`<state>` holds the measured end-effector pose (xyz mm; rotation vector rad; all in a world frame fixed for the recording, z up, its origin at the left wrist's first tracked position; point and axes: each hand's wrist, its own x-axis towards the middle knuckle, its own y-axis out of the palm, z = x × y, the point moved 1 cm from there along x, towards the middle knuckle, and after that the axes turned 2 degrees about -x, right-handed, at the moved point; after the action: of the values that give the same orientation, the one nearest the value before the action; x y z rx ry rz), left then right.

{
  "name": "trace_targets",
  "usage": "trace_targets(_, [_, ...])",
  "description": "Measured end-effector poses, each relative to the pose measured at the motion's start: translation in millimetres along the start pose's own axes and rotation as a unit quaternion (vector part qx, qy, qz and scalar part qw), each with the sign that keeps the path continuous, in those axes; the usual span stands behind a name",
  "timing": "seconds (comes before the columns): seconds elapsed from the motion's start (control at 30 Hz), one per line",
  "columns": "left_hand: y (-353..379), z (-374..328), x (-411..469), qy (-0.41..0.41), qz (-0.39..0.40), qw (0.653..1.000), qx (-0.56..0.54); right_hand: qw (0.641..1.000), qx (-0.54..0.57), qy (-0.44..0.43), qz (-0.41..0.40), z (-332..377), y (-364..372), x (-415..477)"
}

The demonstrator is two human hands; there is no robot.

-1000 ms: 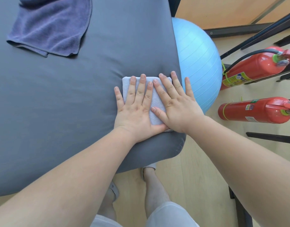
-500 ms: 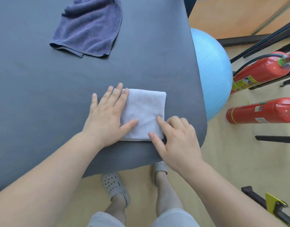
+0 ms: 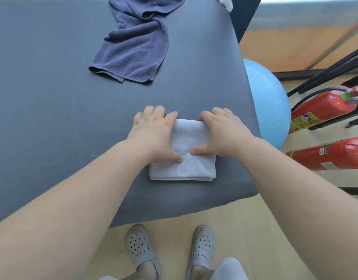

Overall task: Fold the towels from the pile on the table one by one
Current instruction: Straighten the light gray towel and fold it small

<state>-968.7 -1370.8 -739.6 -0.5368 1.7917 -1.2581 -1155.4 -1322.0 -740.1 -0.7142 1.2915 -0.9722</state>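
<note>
— Left hand (image 3: 156, 136) and right hand (image 3: 224, 134): what are they doing?
— Both grasp the white towel (image 3: 182, 166). Each hand's fingers curl over its far edge, one hand at each far corner. The thumbs press on top near the middle, tips close but apart.
— Why hold it so?
— The towel looks folded down to a small thick square, with layers showing along its near edge. Fingers over the far edge and thumbs on top would suit one more fold toward the body. It would equally suit lifting the bundle away without it springing open. Which one, I cannot tell.
— Where does it lie?
— Flat on the bench (image 3: 53, 118), close to the near right corner, just in from both edges.
— And the pile?
— One purple towel (image 3: 133, 47) lies crumpled and unfolded, well beyond, toward the far edge. It seems to be next.
— The surface?
— A smooth dark grey cover, soft-looking and rounded at the edge. Cloth should slide on it easily.
— The room?
— There is a pale wooden floor (image 3: 174, 221) and a light blue ball (image 3: 269, 102) against the bench's right side. Two red fire extinguishers (image 3: 325, 110) lie beyond it, with dark bars behind. The person stands at the near edge in grey clogs (image 3: 141, 247).
</note>
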Motion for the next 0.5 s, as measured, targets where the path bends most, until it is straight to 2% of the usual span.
trace_targets(0.1, [-18.2, -0.7, 20.2, 0.038, 0.033, 0.998, 0.041, 0.998, -0.013, -0.051, 0.021, -1.1, -4.2, 9.7])
trace_targets(0.23, [-26.4, 6.6, 29.7, 0.042, 0.075, 0.996, 0.01, 0.995, -0.015, -0.099, -0.008, -0.8, -6.1, 20.8])
trace_targets(0.37, [-20.1, 14.2, 27.2, 0.032, 0.062, 0.997, -0.028, 0.993, 0.045, -0.107, -0.032, -9.8, 2.7, 26.1])
trace_targets(0.5, [-1.4, 10.8, 27.3, 0.04, 0.0, 0.999, 0.031, 0.992, 0.021, -0.119, -0.039, -9.1, 15.6, 28.6])
